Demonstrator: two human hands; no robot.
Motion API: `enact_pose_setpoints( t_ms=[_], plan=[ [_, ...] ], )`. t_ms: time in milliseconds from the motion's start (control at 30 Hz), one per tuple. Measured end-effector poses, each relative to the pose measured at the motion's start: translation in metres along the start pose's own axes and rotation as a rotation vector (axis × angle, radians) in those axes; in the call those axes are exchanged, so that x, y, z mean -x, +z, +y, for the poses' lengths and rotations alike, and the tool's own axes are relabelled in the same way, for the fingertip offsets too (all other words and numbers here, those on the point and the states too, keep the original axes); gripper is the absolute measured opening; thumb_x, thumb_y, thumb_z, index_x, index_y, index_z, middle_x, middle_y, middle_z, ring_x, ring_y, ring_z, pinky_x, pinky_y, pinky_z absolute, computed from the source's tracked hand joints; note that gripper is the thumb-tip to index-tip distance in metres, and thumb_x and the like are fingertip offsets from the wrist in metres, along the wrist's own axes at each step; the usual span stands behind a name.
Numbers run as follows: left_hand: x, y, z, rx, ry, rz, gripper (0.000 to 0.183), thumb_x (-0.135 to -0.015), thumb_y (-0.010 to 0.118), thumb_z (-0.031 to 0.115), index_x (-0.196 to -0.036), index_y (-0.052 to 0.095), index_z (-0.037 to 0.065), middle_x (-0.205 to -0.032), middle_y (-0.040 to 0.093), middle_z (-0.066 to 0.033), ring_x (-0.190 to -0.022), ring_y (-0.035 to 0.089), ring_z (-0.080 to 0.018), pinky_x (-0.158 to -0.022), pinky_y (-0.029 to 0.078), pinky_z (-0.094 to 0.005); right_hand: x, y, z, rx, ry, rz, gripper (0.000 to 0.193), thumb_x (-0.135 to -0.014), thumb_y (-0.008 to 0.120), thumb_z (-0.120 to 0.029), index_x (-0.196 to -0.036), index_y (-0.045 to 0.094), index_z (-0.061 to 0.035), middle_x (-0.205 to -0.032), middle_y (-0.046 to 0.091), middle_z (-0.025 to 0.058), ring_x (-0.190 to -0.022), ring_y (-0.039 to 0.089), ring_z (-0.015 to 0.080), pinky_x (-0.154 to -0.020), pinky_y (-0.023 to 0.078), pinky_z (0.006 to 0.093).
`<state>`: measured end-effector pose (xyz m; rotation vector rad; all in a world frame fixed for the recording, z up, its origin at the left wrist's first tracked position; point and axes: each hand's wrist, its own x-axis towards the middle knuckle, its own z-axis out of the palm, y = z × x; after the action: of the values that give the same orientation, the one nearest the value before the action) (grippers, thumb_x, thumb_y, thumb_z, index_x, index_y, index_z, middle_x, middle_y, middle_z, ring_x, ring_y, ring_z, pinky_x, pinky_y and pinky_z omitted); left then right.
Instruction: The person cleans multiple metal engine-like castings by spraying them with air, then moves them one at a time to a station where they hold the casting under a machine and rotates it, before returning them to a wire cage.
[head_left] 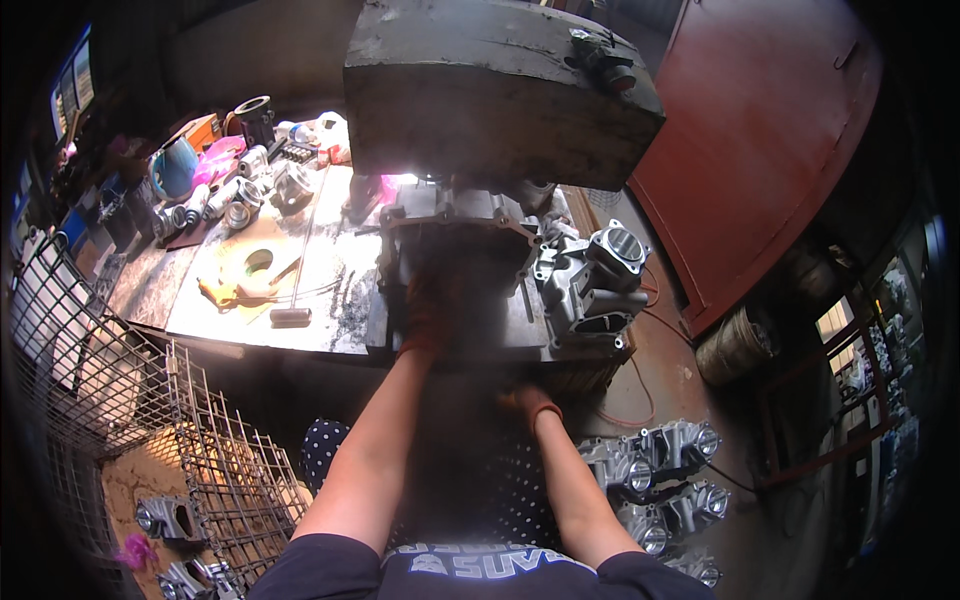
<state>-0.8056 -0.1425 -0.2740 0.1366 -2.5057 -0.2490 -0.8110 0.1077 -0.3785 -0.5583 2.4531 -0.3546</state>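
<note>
Left hand [428, 308] at shadowed metal casting [480, 255]; right hand [526, 398] near workbench [335, 225] edge; opening, hold — can't tell

The large metal casting [452, 212] stands on the bench [235, 325] straight ahead of me, close to the front edge. It is dull grey and boxy, with a wide hollow facing me. A paler flange frames the top of that hollow, uneven in outline and studded with bolt bosses, and runs down its right side. The interior is so deep in shadow that I can't make out its walls. My left fingers [432, 290] are lost in that darkness, within the hollow or just before it; I can't tell which. A brighter casting [592, 280] sits just beside it, to the right.
</note>
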Motion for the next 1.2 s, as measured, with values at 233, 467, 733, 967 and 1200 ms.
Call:
enact_pose_setpoints(
  t_ms=[233, 467, 733, 967, 1200],
  plan=[
    [0.002, -0.004, 0.004, -0.101, 0.062, 0.037, 0.07, -0.076, 0.062, 0.029, -0.137, 0.032, 0.016, -0.132, 0.043, -0.0099, -0.125, 0.037, -0.0245, -0.108, 0.02, -0.0437, -0.002, -0.001, 0.001, 0.027, 0.034, -0.018, 0.055, -0.079, 0.058, -0.048, -0.12, 0.053, -0.0116, -0.116, 0.056, 0.0194, -0.108, 0.053, 0.0353, -0.091, 0.042, 0.0422],
    [0.003, 0.007, -0.005, 0.011, 0.026, 0.076, 0.069, -0.072, 0.064, 0.027, -0.135, 0.037, 0.016, -0.125, 0.048, -0.0095, -0.12, 0.041, -0.0256, -0.106, 0.023, -0.044, -0.007, 0.006, 0.008, -0.061, 0.003, 0.009, 0.053, -0.077, 0.059, -0.047, -0.117, 0.057, -0.0126, -0.115, 0.057, 0.0189, -0.107, 0.055, 0.0332, -0.089, 0.043, 0.0418],
    [0.003, 0.001, 0.001, -0.076, 0.064, 0.102, 0.068, -0.072, 0.064, 0.027, -0.134, 0.038, 0.016, -0.123, 0.05, -0.0085, -0.118, 0.043, -0.0244, -0.106, 0.024, -0.043, -0.016, 0.012, 0.017, -0.022, -0.008, 0.016, 0.053, -0.077, 0.058, -0.049, -0.116, 0.058, -0.0139, -0.113, 0.058, 0.0187, -0.105, 0.056, 0.0342, -0.089, 0.043, 0.0422],
    [0.006, 0.002, 0.004, -0.158, 0.072, 0.079, 0.068, -0.074, 0.062, 0.029, -0.135, 0.036, 0.016, -0.123, 0.05, -0.0085, -0.117, 0.044, -0.0233, -0.106, 0.023, -0.0431, -0.006, 0.01, 0.012, -0.001, -0.036, 0.059, 0.052, -0.078, 0.054, -0.051, -0.115, 0.058, -0.015, -0.114, 0.057, 0.018, -0.104, 0.056, 0.034, -0.087, 0.044, 0.0416],
    [0.008, 0.017, -0.005, -0.136, 0.025, 0.051, 0.068, -0.076, 0.061, 0.03, -0.137, 0.034, 0.016, -0.125, 0.049, -0.0093, -0.118, 0.044, -0.0236, -0.107, 0.022, -0.043, -0.005, 0.009, 0.004, -0.031, 0.012, 0.09, 0.053, -0.077, 0.054, -0.053, -0.113, 0.06, -0.015, -0.113, 0.058, 0.0164, -0.104, 0.056, 0.0332, -0.086, 0.045, 0.0403]
  ],
)
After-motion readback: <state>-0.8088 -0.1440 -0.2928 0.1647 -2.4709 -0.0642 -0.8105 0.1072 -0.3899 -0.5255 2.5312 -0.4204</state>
